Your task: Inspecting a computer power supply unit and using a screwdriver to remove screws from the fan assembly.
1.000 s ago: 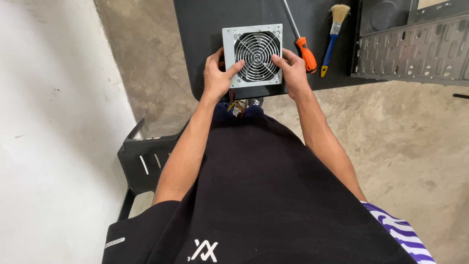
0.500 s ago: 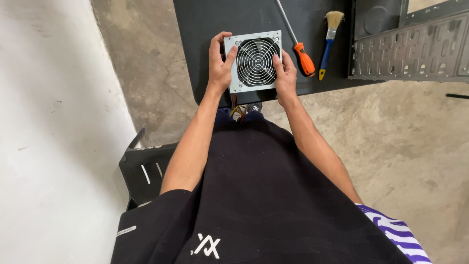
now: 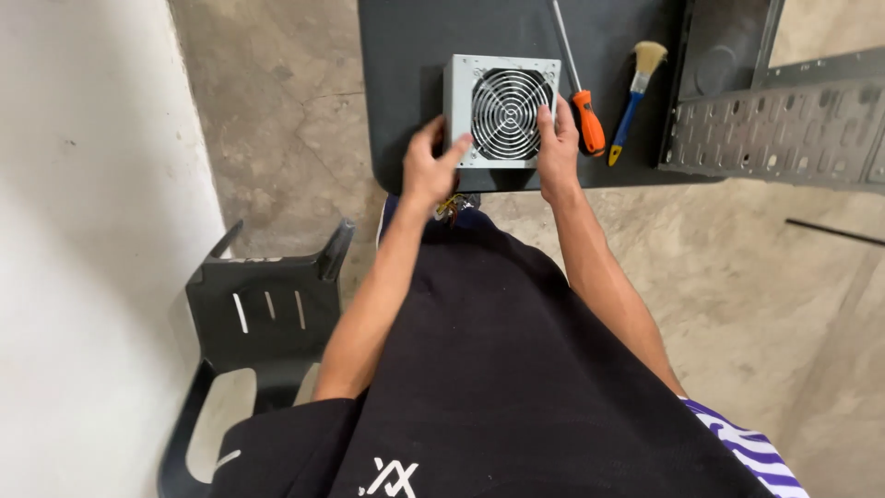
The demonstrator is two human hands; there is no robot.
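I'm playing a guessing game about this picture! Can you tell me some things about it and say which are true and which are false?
1. Both hands touch the metal fan box. True: the left hand is at its left edge, the right hand at its right.
2. The screwdriver has a green handle. False: it is orange.
3. A brush lies right of the screwdriver. True.
4. The box sits on the floor. False: it is on the dark table.
5. The black chair is upside down. False: it stands upright.
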